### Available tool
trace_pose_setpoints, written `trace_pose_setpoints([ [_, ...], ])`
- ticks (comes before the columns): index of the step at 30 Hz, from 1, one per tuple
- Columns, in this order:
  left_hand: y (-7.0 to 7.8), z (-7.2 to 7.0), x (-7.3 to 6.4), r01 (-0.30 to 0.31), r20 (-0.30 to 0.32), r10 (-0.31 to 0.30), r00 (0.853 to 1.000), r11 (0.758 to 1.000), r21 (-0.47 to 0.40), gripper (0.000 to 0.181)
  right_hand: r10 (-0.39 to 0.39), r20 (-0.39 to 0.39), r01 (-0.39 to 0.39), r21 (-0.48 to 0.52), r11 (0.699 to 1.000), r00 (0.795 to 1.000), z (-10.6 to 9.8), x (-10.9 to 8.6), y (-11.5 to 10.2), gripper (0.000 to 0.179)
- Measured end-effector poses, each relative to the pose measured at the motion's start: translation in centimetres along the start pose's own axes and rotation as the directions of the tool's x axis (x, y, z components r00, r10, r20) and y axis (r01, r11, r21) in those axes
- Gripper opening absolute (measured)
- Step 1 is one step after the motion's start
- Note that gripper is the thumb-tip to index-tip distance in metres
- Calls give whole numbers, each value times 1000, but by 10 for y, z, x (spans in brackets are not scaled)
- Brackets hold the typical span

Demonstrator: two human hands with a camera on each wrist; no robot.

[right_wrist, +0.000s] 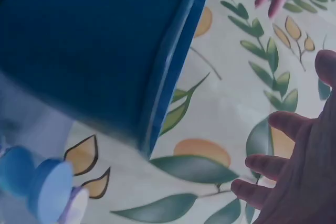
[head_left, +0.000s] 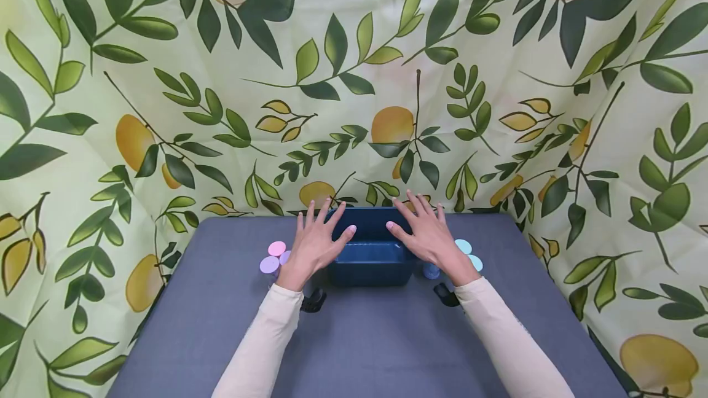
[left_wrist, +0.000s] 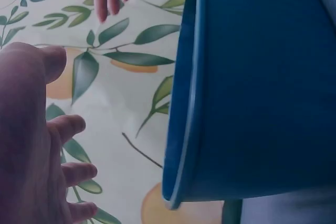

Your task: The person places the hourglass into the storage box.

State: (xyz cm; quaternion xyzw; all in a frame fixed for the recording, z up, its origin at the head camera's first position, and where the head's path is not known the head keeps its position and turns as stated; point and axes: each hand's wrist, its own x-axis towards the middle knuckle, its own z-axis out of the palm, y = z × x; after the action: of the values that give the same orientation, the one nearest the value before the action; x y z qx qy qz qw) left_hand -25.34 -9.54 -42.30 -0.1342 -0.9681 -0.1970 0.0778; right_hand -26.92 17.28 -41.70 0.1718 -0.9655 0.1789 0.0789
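Note:
A dark blue plastic bin stands open-topped on the grey table, between and below my two hands. My left hand hovers over its left side with the fingers spread and straight. On the other side my right hand hangs in the same way, fingers spread. Both wrist views show a gap between each hand and the bin's rim. Neither hand holds anything. Beside the left hand are round pink and purple lids. Light blue lids lie near the right hand, which partly hides them.
The grey cloth-covered table extends in front of the bin and to both sides. A leaf-and-lemon patterned curtain encloses the back and sides. A black wrist device sits by the left wrist, another by the right.

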Motion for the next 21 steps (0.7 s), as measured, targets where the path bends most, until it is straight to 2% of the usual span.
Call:
trace_pose_setpoints([
  [11,-7,10,-8,7,-8,-7,1000,997,-78,66,32,-141,-18,97,995,989,-5,-27,35,67],
  [18,-12,17,-12,2,-20,-6,1000,983,-186,63,59,-212,-23,168,986,975,-1,-43,57,64],
  [21,-16,20,-15,26,-14,-30,999,975,-219,63,62,-240,-16,187,982,969,3,-49,67,63],
])
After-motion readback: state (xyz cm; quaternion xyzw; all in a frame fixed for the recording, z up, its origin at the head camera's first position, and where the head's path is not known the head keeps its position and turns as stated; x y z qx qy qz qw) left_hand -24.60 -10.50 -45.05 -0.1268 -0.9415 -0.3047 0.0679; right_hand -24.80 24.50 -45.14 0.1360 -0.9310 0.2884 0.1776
